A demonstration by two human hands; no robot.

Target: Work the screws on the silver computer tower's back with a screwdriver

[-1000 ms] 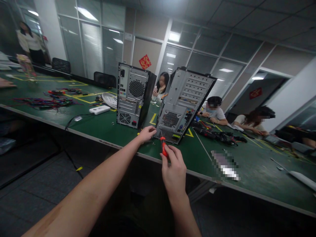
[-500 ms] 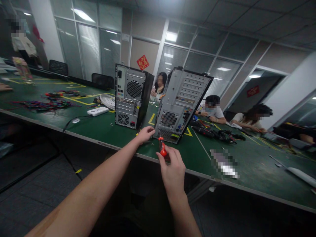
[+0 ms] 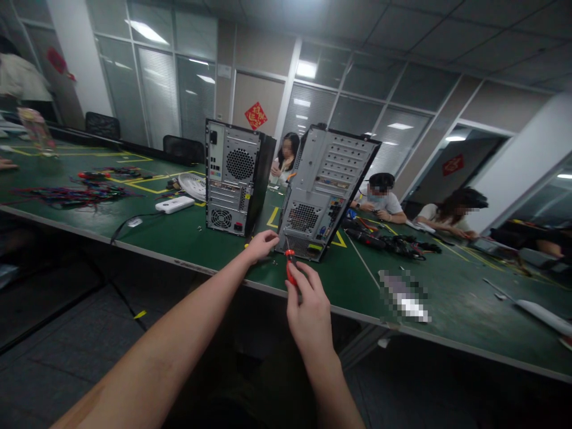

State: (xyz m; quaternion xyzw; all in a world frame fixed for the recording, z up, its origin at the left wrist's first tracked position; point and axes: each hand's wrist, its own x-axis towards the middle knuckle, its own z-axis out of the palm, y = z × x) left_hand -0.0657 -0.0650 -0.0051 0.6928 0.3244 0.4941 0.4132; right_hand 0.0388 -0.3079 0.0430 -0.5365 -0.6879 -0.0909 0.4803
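Observation:
My right hand (image 3: 309, 298) is closed around the red and black handle of a screwdriver (image 3: 291, 271). The screwdriver's thin shaft points up at the lower back of a computer tower (image 3: 308, 164), which stands slightly tilted in view. Whether the tip touches the metal is too small to tell. Close by the tower's lower left corner, my left hand (image 3: 261, 246) has its fingers curled together; what they hold, if anything, is hidden. A few tiny screws (image 3: 274, 262) lie on the table just below that hand. To the left stands a second computer tower (image 3: 230, 179), its back facing me.
On the green table (image 3: 179, 244) sit a white power bank-like box (image 3: 174, 204), a heap of thin coloured wires (image 3: 75, 193) and a white round basket (image 3: 193, 186). Black cables (image 3: 397, 241) lie right of the towers. Several people sit across the table.
My right hand's fingers have shifted on the screwdriver handle, covering its end differently. My left hand stays by the tower's corner. The person at far left has moved further left.

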